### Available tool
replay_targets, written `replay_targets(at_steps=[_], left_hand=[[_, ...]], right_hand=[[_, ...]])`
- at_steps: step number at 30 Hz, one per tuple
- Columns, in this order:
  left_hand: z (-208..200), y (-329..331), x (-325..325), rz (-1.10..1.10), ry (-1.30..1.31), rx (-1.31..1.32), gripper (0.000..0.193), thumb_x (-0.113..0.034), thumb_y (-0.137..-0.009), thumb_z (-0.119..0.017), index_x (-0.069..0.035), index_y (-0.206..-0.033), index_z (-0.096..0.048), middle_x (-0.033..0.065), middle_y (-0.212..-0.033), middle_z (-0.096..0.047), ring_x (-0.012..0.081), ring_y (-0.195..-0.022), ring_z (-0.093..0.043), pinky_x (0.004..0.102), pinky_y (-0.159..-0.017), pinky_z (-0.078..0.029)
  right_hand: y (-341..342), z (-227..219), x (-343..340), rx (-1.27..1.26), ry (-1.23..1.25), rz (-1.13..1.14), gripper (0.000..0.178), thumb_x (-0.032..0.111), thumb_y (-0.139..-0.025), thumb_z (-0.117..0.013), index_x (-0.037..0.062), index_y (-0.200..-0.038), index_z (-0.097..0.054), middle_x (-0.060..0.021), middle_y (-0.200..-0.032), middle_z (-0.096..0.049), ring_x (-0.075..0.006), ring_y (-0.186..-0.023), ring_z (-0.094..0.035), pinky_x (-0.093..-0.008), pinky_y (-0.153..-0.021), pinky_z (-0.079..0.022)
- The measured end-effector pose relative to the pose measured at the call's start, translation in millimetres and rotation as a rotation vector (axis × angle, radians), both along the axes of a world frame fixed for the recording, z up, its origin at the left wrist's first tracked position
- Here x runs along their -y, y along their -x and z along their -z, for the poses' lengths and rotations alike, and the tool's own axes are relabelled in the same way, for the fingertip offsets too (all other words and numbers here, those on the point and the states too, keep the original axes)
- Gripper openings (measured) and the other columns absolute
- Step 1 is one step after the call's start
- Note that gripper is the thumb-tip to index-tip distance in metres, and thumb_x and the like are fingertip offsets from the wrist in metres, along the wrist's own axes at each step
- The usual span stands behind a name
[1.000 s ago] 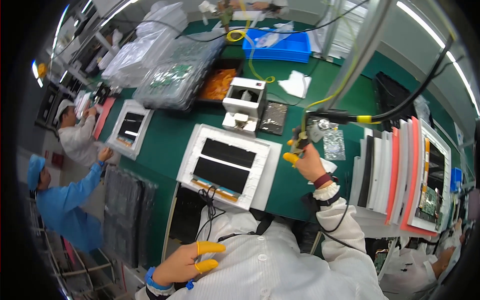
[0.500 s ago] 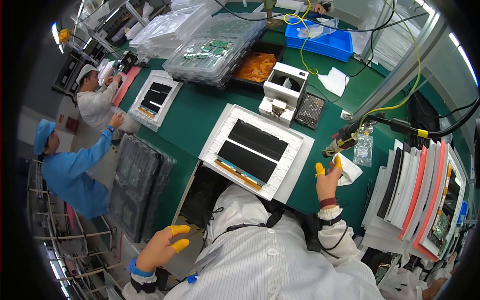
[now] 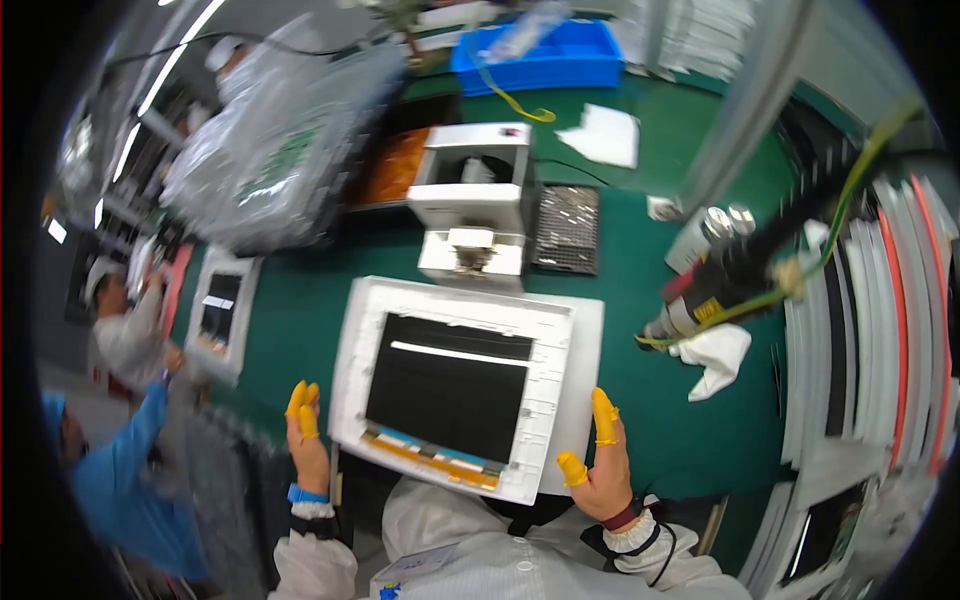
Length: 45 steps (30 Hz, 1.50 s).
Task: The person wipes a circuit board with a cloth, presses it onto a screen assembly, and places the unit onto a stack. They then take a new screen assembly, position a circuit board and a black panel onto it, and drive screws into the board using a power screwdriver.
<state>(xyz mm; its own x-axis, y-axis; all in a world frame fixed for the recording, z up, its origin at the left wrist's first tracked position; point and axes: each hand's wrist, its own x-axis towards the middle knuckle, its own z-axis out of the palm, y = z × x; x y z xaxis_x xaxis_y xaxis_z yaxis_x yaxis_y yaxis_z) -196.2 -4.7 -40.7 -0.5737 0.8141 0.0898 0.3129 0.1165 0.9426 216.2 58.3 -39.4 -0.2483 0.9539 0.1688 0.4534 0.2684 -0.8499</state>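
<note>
A white rectangular frame [image 3: 548,400] with a black panel [image 3: 450,385] inside lies in front of me. Along the panel's near edge runs an orange and blue strip [image 3: 430,455]. Under the frame, a white sheet [image 3: 583,365] sticks out at the right. My left hand [image 3: 310,450], with yellow finger cots, is just off the frame's left side, its fingers stretched out and holding nothing. At the sheet's right edge, my right hand [image 3: 603,475] holds its cot-covered thumb and fingers apart. Whether it touches the sheet I cannot tell.
Beyond the frame stand a white boxy device [image 3: 470,205] and a dark tray of small parts [image 3: 567,228]. A corded tool [image 3: 690,305] hangs over a white cloth [image 3: 718,358] at the right. Stacked panels [image 3: 870,330] line the right side. Two co-workers [image 3: 125,490] are at the left.
Both hands have come to the sides of the white frame, the left one rising from low at the left. My view has turned and drawn nearer to the frame.
</note>
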Motion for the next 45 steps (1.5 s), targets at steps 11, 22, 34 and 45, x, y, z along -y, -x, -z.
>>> replay_targets(at_steps=[11,22,34,45], left_hand=[[44.3,-19.0,-11.3,0.119,-0.221,0.123,0.057,-0.040,-0.103,-0.022,0.002,-0.139,-0.034,0.0182,-0.136,-0.044,0.0245,-0.124,-0.045,0.0354,-0.107,-0.032],[42.2,-42.7,17.2,0.227,-0.191,-0.333,0.041,-0.024,-0.101,-0.040,0.006,-0.127,-0.049,0.0208,-0.127,-0.050,0.0342,-0.119,-0.046,0.0394,-0.102,-0.034],[32.6,-57.9,35.8,0.328,-0.016,-0.387,0.080,-0.056,-0.088,-0.052,0.002,-0.139,-0.033,0.0226,-0.142,-0.028,0.0345,-0.131,-0.032,0.0420,-0.107,-0.028],[40.9,-44.9,22.7,0.478,0.137,-0.672,0.090,-0.053,-0.076,-0.070,0.000,-0.139,-0.033,0.0246,-0.142,-0.020,0.0360,-0.135,-0.028,0.0445,-0.110,-0.027]], right_hand=[[5.8,17.5,9.2,0.126,-0.214,0.186,0.064,0.031,-0.089,-0.061,-0.0051,-0.136,-0.036,-0.0227,-0.135,-0.043,-0.0397,-0.127,-0.039,-0.0433,-0.108,-0.028],[7.0,22.5,-2.0,0.221,-0.272,0.154,0.040,0.021,-0.092,-0.054,-0.0011,-0.125,-0.051,-0.0197,-0.126,-0.053,-0.0378,-0.126,-0.040,-0.0425,-0.108,-0.028],[-10.6,10.3,9.5,0.349,-0.174,0.056,0.053,0.025,-0.088,-0.059,-0.0025,-0.131,-0.044,-0.0191,-0.136,-0.045,-0.0414,-0.133,-0.030,-0.0454,-0.110,-0.024],[-18.7,-0.7,-0.2,0.284,-0.103,0.109,0.051,0.016,-0.085,-0.062,-0.0011,-0.130,-0.048,-0.0156,-0.132,-0.050,-0.0371,-0.128,-0.039,-0.0429,-0.105,-0.031]])
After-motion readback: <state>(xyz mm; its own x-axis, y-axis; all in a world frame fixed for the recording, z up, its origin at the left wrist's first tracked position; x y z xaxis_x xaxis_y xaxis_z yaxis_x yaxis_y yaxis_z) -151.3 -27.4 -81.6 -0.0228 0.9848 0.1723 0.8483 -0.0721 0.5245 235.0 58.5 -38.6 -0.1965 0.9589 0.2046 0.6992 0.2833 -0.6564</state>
